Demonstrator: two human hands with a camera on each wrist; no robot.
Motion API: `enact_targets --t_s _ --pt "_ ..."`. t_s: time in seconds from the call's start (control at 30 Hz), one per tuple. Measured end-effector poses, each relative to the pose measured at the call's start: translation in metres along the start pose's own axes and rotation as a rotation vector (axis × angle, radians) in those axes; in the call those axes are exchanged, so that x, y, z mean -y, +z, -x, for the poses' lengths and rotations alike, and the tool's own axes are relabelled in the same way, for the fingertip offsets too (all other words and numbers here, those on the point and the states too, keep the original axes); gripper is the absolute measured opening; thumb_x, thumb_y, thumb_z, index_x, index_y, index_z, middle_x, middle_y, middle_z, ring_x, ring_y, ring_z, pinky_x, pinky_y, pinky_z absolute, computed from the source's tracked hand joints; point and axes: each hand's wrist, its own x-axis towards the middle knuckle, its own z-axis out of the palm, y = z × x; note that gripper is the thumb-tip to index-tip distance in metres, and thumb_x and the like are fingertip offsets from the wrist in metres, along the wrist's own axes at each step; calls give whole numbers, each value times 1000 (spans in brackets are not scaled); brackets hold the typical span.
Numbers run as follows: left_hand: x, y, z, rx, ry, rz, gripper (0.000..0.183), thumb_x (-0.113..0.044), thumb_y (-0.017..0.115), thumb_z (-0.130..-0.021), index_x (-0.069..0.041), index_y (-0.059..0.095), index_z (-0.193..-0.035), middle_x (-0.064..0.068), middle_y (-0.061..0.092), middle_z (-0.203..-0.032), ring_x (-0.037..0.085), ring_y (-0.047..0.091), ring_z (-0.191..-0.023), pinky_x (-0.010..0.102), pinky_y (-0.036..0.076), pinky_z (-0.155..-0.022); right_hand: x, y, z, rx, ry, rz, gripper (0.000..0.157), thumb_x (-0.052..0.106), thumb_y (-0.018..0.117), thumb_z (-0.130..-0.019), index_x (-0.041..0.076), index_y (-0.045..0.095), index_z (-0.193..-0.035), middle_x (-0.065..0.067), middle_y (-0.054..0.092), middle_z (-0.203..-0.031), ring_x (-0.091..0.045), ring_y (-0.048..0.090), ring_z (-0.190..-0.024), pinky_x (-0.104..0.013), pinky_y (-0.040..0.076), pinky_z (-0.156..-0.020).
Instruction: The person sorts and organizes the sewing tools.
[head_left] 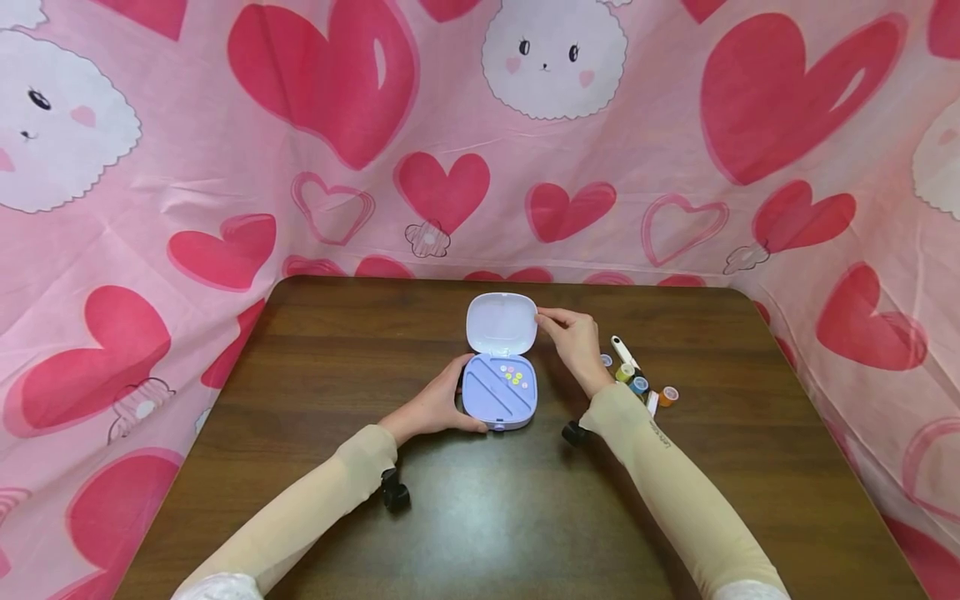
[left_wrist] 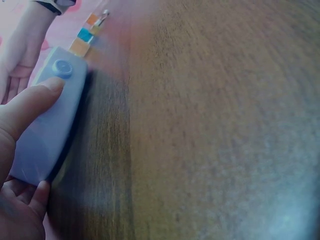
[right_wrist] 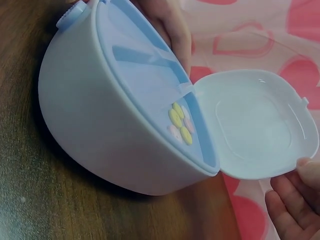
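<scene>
A lavender sewing box (head_left: 483,402) stands on the table with its lid (head_left: 501,325) raised at the back. Diagonal dividers split its tray, and several yellow and pink buttons (right_wrist: 175,118) lie in the far-right compartment. My left hand (head_left: 432,406) grips the box's left side. Its thumb lies along the front wall, close to the round latch (left_wrist: 62,68), with a fingertip at the bottom edge. At the lid's right edge, my right hand (head_left: 576,340) pinches the rim between thumb and fingers.
Right of the box, beside my right forearm, lie several thread spools, among them a blue spool (head_left: 638,385) and an orange spool (head_left: 669,396). A white-handled tool (head_left: 622,348) lies with them. Pink heart-patterned cloth (head_left: 442,192) hangs behind the brown table (head_left: 352,333).
</scene>
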Motion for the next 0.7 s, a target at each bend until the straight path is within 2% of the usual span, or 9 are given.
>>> enact_targets --t_s 0.17,0.3,0.57,0.7 --pt "-2 0 0 3 -5 5 121 -30 99 -71 -6 23 -161 15 37 -161 28 44 -141 46 39 -118 -1 1 -1 2 15 -30 21 15 76 -97 4 80 -115 -16 78 -108 -40 75 -94 -27 61 -81" --pt "-3 1 2 -8 -3 2 123 -30 100 -70 -4 22 -162 17 35 -162 30 41 -144 48 36 -120 -1 4 2 11 34 -53 22 15 75 -97 2 80 -115 -19 78 -105 -43 75 -91 -31 62 -78" --pt "0 3 2 -8 7 -28 129 -34 100 -69 -3 18 -164 19 30 -165 32 35 -149 50 32 -122 -5 1 18 73 62 89 23 19 73 -100 4 80 -115 -14 79 -101 -28 75 -88 -22 58 -72" --pt "-1 1 3 -2 0 -20 130 -35 100 -69 -4 17 -164 19 29 -166 32 33 -151 52 31 -122 -7 -3 28 117 84 120 23 20 71 -101 6 80 -116 -13 79 -99 -27 74 -87 -28 59 -74"
